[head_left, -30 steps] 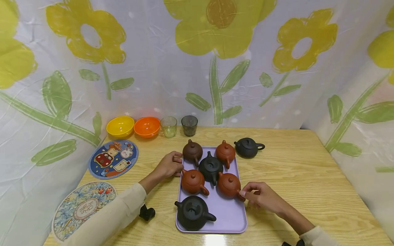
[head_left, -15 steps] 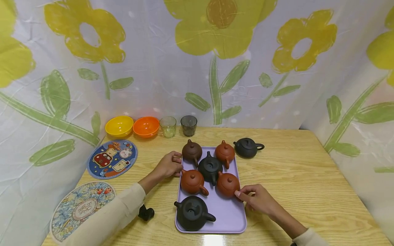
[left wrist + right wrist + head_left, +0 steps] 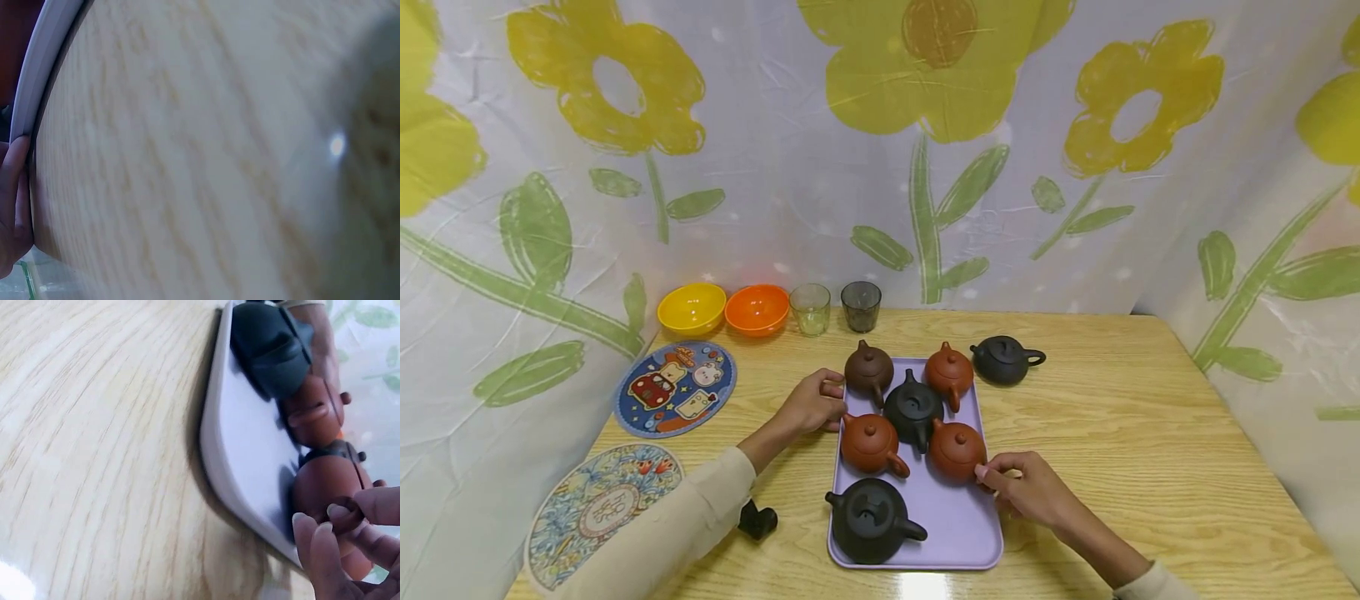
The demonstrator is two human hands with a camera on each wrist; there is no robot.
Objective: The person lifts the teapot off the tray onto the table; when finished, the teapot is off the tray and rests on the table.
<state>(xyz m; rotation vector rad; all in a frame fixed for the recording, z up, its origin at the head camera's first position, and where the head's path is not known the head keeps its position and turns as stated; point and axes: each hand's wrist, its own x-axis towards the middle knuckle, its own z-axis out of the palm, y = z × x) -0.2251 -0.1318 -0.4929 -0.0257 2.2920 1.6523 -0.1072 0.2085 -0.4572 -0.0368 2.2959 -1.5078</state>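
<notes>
My right hand (image 3: 1030, 490) pinches the handle of an orange-brown clay teapot (image 3: 957, 452) standing on the right side of a lilac tray (image 3: 955, 533). The right wrist view shows thumb and fingers closed round that small handle (image 3: 344, 515). On the opposite side, my left hand (image 3: 815, 402) holds the tray's left rim, its fingers (image 3: 14, 181) at the edge in the left wrist view. Around the held teapot stand a black teapot (image 3: 913, 410), two more orange-brown teapots (image 3: 869, 443) and a dark brown teapot (image 3: 868, 371). A larger black teapot (image 3: 868, 521) occupies the near left corner.
Just off the tray's far right corner is another black teapot (image 3: 1003, 360). Yellow (image 3: 692, 310) and orange bowls (image 3: 757, 311) line the back beside a clear glass (image 3: 810, 310) and a grey glass (image 3: 861, 307). Two round mats (image 3: 676, 388) lie at left.
My right hand has shifted slightly left and closed further round the teapot's handle. The left hand, tray and teapots stay where they were.
</notes>
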